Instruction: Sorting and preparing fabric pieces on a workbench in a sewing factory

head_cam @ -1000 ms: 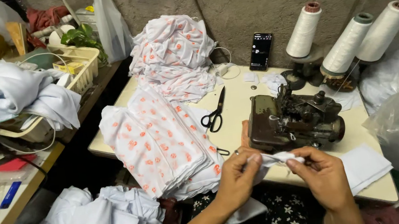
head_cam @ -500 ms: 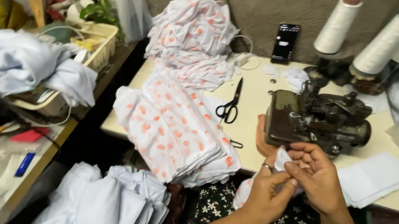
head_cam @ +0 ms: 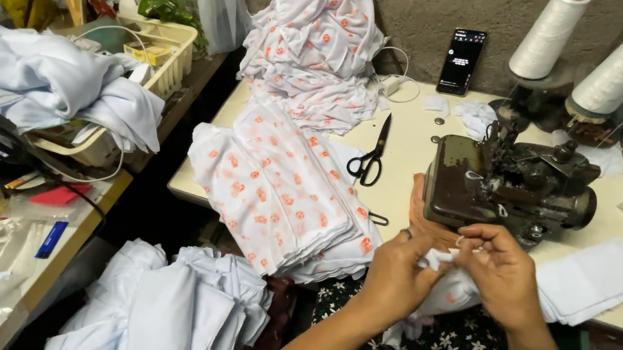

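Both hands, left hand (head_cam: 399,273) and right hand (head_cam: 499,274), are pinching a small white fabric piece (head_cam: 433,258) at six o'clock of the dark overlock sewing machine (head_cam: 506,185); printed pieces (head_cam: 280,188) are lying stacked at nine o'clock, seemingly still to be worked.

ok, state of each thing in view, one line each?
left hand: pinching white cloth piece
right hand: pinching the same piece
white cloth piece: held between both hands
scissors: closed, flat on table
phone: screen lit, propped against wall
thread cones: upright
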